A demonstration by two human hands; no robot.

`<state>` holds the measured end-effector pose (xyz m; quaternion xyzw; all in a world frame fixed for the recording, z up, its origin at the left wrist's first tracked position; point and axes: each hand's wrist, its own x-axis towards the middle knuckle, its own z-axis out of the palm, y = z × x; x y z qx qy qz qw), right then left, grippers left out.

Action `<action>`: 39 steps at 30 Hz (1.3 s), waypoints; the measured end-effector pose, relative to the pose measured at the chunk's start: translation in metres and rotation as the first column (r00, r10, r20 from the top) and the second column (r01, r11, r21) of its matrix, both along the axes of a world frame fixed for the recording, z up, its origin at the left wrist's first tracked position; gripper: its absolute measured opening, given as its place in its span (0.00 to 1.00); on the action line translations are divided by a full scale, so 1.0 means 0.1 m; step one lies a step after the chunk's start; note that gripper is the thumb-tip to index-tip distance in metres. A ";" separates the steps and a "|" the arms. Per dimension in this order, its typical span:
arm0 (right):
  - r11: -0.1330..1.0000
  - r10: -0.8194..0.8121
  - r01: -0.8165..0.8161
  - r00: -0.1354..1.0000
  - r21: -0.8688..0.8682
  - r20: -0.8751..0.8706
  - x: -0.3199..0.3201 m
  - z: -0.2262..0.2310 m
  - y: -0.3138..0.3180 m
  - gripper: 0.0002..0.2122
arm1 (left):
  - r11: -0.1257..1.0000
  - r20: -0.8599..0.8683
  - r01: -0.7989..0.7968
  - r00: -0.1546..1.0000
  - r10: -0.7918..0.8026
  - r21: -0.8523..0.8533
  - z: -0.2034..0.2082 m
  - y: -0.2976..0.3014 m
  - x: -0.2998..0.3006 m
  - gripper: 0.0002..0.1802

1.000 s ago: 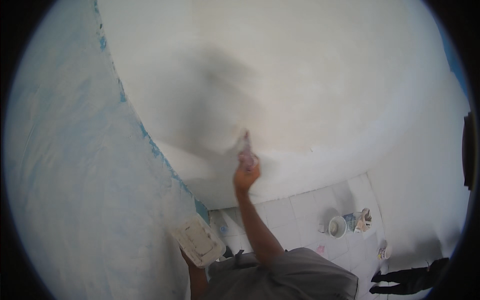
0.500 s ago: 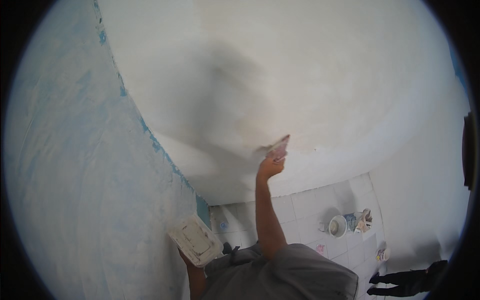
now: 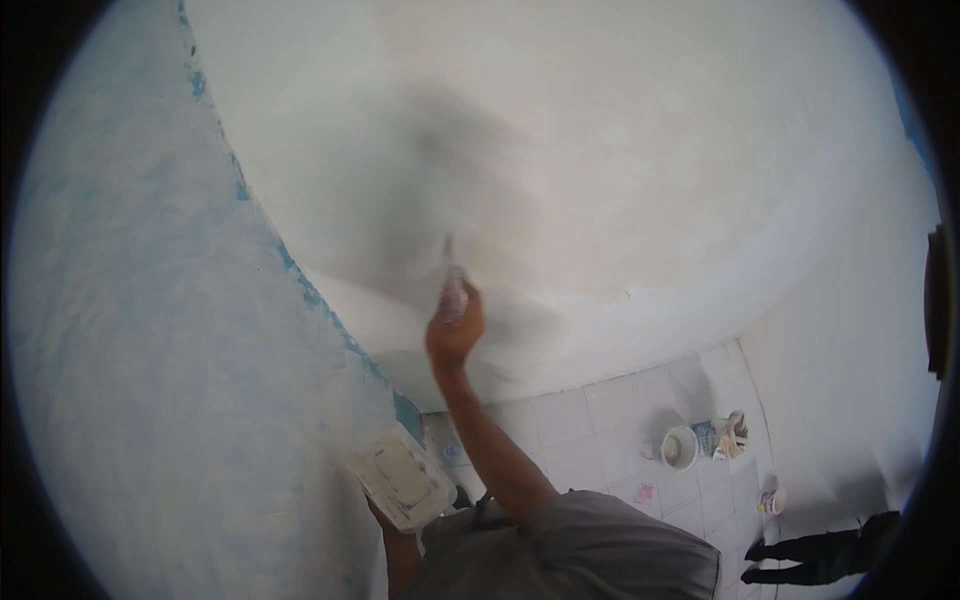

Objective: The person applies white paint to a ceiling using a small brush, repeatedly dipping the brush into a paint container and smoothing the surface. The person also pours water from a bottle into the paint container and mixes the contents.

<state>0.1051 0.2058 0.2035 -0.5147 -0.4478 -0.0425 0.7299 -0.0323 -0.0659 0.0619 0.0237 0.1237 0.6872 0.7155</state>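
Raised in front of the white wall (image 3: 640,190), my right hand (image 3: 455,338) is closed around a smeared putty knife (image 3: 454,292). Motion blurs the tool, and its thin blade points up at the wall; whether it touches cannot be told. Low on the left, my left hand (image 3: 380,514) grips a white rectangular plastic tray (image 3: 434,500) from beneath, most of its fingers hidden behind it. Putty-like residue coats the inside of the tray, which tilts close to the blue-and-white patchy wall (image 3: 170,330).
A blue strip (image 3: 330,318) marks the corner between both walls. On the tiled floor (image 3: 565,415) stand a white bucket (image 3: 678,449), a blue container (image 3: 704,438), an opened bag (image 3: 732,436) and a small tub (image 3: 772,499). Another person's dark-clothed legs (image 3: 810,558) show lower right.
My right hand has swept left across the white wall with the putty knife, whose blade now points more upright. The tray in my left hand has shifted only slightly right.
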 end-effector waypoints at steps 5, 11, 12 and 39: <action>0.993 -0.121 0.122 0.991 -0.010 0.062 0.43 0.24 0.10 0.21 | 0.998 0.005 -0.065 0.998 0.065 0.009 -0.07 -0.02 -0.01 0.31; 0.979 -0.167 0.182 0.974 -0.092 0.152 -0.07 0.19 0.48 0.29 | 0.993 0.087 0.014 0.996 -0.024 0.117 0.00 0.09 0.02 0.32; 0.982 -0.123 0.147 0.975 -0.120 0.186 -0.11 0.18 0.45 0.29 | 0.991 0.094 0.028 0.995 -0.041 0.134 0.04 0.11 0.06 0.32; 0.983 0.179 -0.180 0.984 0.038 0.020 -0.24 0.81 0.00 0.22 | 0.990 0.137 0.021 0.990 -0.040 0.138 0.24 0.05 0.06 0.43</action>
